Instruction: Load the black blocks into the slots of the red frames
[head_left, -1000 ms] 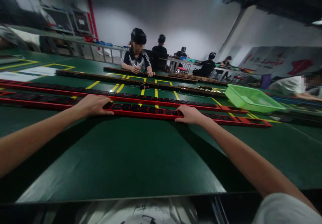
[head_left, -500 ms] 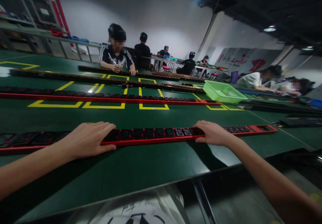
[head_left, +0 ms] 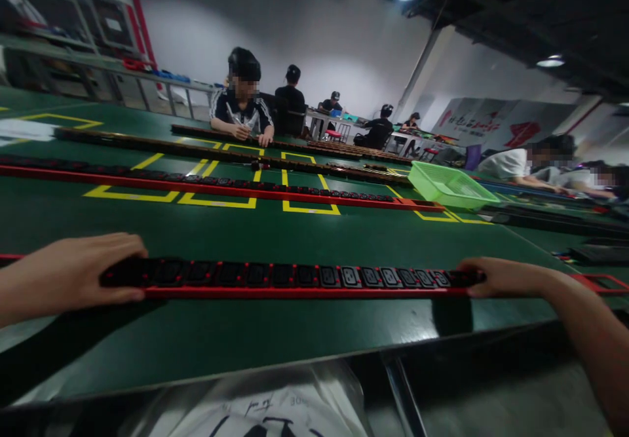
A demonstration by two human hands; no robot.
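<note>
A long red power strip [head_left: 304,292] with a row of black sockets lies across the green table in front of me. My left hand [head_left: 83,273] grips it towards its left part, thumb on the near side and fingers over the far side. Around the strip's right part my right hand [head_left: 511,278] is closed the same way. Between the hands the sockets face up. The red end frame shows past my right hand, and the strip's left end lies outside the view.
Beyond it lies a second red socket strip [head_left: 275,194], then dark metal rails [head_left: 196,153]. A green plastic basket [head_left: 449,188] stands at the right over yellow tape outlines. A co-worker [head_left: 240,106] leans on the far table side. The table edge [head_left: 295,363] is near me.
My hands have moved farther apart, the left hand leftwards and the right hand rightwards. The power strip has shifted right between them. The camera view has turned slightly.
</note>
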